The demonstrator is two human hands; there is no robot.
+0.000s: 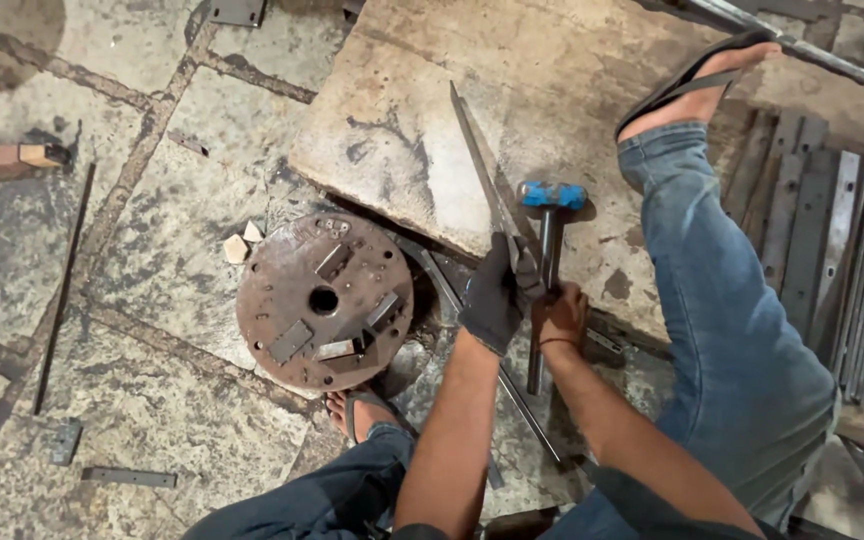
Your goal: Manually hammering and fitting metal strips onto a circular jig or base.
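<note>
A long thin metal strip point(479, 160) is gripped in the left hand point(497, 292), which is covered by a dark work glove; the fingers are closed round the strip approx. at its middle. The strip is laid diagonally, its upper end resting on a thick, stained stone slab point(552, 100), its lower end running down past the forearms toward the floor. The right hand point(560, 315) is bare and is clamped on the dark handle of a hammer point(550, 240) w/ a blue head point(553, 194). The hammer head is seen just right of the strip, over the slab; whether it touches the slab cannot be told. The two hands are held close together, nearly touching, each shut on its own thing.

To the left of the hands, a round rusty steel disc point(324, 300) is set on the stone floor point(152, 230), w/ a centre hole and several small flat metal pieces lying on it (also a ring of small holes near the rim). A sandalled foot point(357, 410) is placed just below the disc; the other foot point(697, 85) is rested up on the slab, the leg in blue jeans point(732, 320). At the right edge, a stack of flat metal bars point(842, 250) is laid side by side. A thin rod point(62, 290) lies on the floor far left, well apart from the hands.
</note>
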